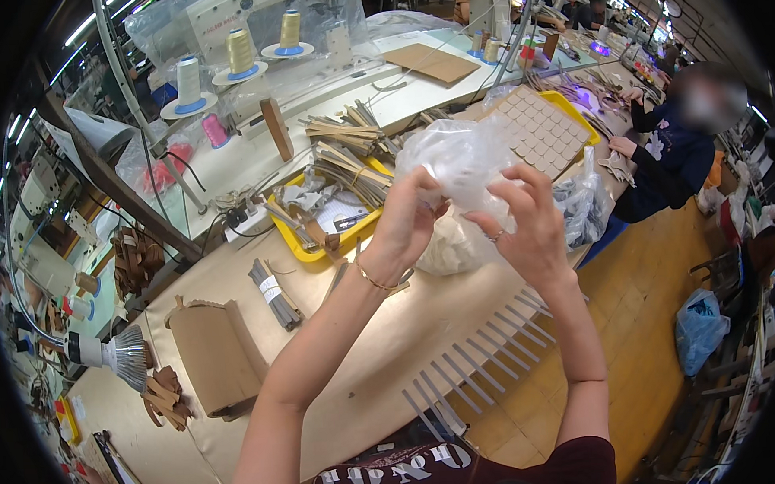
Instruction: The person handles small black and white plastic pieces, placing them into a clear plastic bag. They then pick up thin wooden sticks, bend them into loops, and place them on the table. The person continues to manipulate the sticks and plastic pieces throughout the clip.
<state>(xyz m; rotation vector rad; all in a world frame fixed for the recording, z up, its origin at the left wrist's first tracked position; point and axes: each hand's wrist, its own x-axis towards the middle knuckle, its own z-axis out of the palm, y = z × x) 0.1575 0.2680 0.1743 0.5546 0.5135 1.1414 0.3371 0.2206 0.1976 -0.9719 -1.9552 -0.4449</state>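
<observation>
Your plastic bag [457, 152] is milky, translucent white; your shirt [553, 470] is deep maroon with white lettering [391, 469]. You see a bright yellow tray [312, 254], grey strips [479, 368] making a striped row, a tan tabletop [351, 408], gold thread cones [241, 53] and a pink spool [215, 131].

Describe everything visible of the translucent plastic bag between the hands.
The plastic bag looks thin, whitish and crumpled, puffed out at the top, with glare on its folds. The left hand grips it with curled fingers; the right hand is at its right side, fingers bent, contact partly hidden. Pale material bulges below; whether it's inside, and whether the bag touches the worktable, is unclear.
</observation>
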